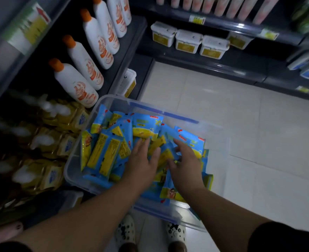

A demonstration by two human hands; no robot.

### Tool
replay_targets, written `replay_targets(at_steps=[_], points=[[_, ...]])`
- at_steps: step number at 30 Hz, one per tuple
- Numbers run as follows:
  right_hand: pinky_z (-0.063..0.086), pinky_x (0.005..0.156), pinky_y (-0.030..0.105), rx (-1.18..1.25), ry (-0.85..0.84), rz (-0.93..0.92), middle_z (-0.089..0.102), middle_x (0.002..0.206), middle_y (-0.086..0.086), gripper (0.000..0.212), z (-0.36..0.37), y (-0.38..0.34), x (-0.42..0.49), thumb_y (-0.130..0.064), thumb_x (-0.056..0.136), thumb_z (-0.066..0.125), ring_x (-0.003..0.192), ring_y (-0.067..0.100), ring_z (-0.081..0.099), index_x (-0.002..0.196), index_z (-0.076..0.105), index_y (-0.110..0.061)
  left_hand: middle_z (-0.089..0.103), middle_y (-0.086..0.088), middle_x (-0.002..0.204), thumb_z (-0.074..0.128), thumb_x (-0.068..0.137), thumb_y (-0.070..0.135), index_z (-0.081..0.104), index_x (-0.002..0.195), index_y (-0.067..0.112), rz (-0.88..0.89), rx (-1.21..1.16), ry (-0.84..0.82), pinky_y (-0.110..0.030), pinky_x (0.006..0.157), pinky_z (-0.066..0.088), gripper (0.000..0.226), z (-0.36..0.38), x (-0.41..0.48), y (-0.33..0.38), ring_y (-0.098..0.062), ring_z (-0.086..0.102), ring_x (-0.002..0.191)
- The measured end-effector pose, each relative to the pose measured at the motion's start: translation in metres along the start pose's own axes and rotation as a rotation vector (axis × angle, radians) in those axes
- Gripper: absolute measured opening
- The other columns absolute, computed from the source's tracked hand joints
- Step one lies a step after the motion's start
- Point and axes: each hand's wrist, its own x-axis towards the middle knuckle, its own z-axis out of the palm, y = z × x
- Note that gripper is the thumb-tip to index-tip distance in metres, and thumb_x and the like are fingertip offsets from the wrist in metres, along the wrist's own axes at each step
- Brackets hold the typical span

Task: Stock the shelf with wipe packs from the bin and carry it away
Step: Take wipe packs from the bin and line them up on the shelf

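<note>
Nearest the camera, I am seeing two white shoes (pixel 126 231) standing on the floor (pixel 240 124) just behind the bin (pixel 113 102).

Both forearms are reaching forward and down into the bin. The left hand (pixel 142 160) is lying open, its straight, spread fingers resting on the packs (pixel 146 128). The right hand (pixel 185 164) is hovering just beside it, fingers bending loosely over one pack. I am reading it as open, since no closed grip is showing.

The packs are lying loose inside the bin, overlapping at mixed angles, some flat and some on edge. None is on a shelf yet.

Handling judgement:
- The packs are looking like soft, light film pouches that are likely yielding under pressure.
- The glossy film is probably making them slippery.
- I am advising a hold across the short width, thumb on one face and fingers on the other, or several gathered between both palms.
- The bin is rigid plastic, so I am advising a lift by its rim at opposite ends.

Further out, bottles (pixel 84 64) are standing on the left shelving. Farthest away, tubs (pixel 188 40) are sitting in a row on the far shelf (pixel 222 68).
</note>
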Motion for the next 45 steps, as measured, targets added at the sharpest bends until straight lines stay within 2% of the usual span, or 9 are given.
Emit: replay_targets(at_steps=[4,7,15,22,26,32,37,42,45], points=[[0.047,0.075,0.008,0.222,-0.123,-0.037,0.058,0.104,-0.015,0.071,-0.003,-0.012,-0.010,0.006,0.081,0.064,0.087,0.007,0.066,0.137,0.039,-0.030,0.035,0.001,0.152,0.034,0.096,0.054,0.031,0.148,0.028,-0.175,-0.260,0.013,-0.034,0.112,0.026,0.058,-0.008,0.007,0.026,-0.019,0.033,0.139],[0.049,0.083,0.012,0.289,-0.345,-0.050,0.059,0.110,-0.020,0.080,-0.003,-0.011,-0.013,0.007,0.084,0.062,0.093,-0.005,0.064,0.136,0.024,-0.040,0.039,-0.001,0.149,0.046,0.094,0.050,0.030,0.148,0.029,-0.234,-0.316,-0.028,-0.041,0.108,0.037,0.060,-0.016,0.008,0.026,-0.023,0.042,0.132],[0.037,0.105,0.031,-0.277,-0.293,0.000,0.038,0.150,-0.002,0.075,-0.018,0.021,0.018,-0.023,0.086,0.069,0.131,0.020,0.044,0.148,0.027,-0.027,0.030,-0.004,0.154,0.054,0.097,0.024,0.021,0.151,0.025,-0.192,-0.085,0.037,-0.036,0.101,0.041,0.063,-0.023,-0.002,0.010,-0.026,0.038,0.135],[0.014,0.119,0.037,-0.613,-0.309,-0.087,0.006,0.160,0.006,0.089,0.002,0.032,0.066,-0.046,0.085,0.064,0.146,0.027,0.012,0.152,0.012,-0.024,0.054,-0.012,0.130,0.060,0.093,0.017,0.029,0.146,0.040,-0.167,-0.101,0.118,-0.049,0.073,0.056,0.066,-0.025,0.003,-0.016,-0.031,0.062,0.088],[0.027,0.113,0.039,-0.663,-0.296,-0.045,0.021,0.153,0.010,0.097,0.010,0.034,0.060,-0.048,0.078,0.070,0.139,0.030,0.024,0.152,0.011,-0.026,0.044,-0.006,0.143,0.062,0.092,0.016,0.025,0.147,0.040,-0.187,-0.080,0.117,-0.047,0.076,0.056,0.070,-0.028,0.004,-0.027,-0.019,0.055,0.084],[0.035,0.105,0.037,-0.520,-0.264,0.080,0.032,0.142,0.009,0.094,-0.007,0.019,0.029,-0.044,0.074,0.073,0.131,0.029,0.036,0.150,0.018,-0.032,0.044,-0.006,0.143,0.062,0.092,0.016,0.025,0.147,0.041,-0.183,-0.094,0.124,-0.048,0.077,0.056,0.071,-0.042,-0.002,-0.017,-0.028,0.061,0.098],[0.037,0.102,0.033,-0.451,-0.260,0.088,0.035,0.137,0.006,0.092,-0.047,-0.017,0.000,-0.042,0.074,0.071,0.126,0.028,0.042,0.149,0.019,-0.032,0.044,0.013,0.086,0.058,0.093,0.011,0.027,0.143,0.045,-0.160,-0.101,0.132,-0.049,0.069,0.057,0.069,-0.071,-0.026,0.019,-0.033,0.064,0.088],[0.040,0.095,0.029,-0.342,-0.216,-0.066,0.039,0.133,0.005,0.091,-0.098,-0.095,-0.007,-0.037,0.072,0.071,0.120,0.025,0.048,0.149,0.022,-0.034,0.058,-0.004,0.085,0.049,0.092,0.004,0.042,0.120,0.044,-0.017,-0.036,0.255,-0.035,0.051,0.051,0.050,-0.128,-0.064,0.077,-0.023,0.058,0.063],[0.041,0.092,0.029,-0.215,-0.158,-0.177,0.040,0.130,0.004,0.086,-0.127,-0.150,-0.011,-0.033,0.074,0.071,0.116,0.025,0.051,0.147,0.026,-0.030,0.056,-0.005,0.081,0.055,0.089,0.010,0.044,0.104,0.037,0.070,-0.091,0.439,-0.044,0.056,0.056,0.033,-0.175,-0.093,0.109,-0.022,0.059,0.068]])
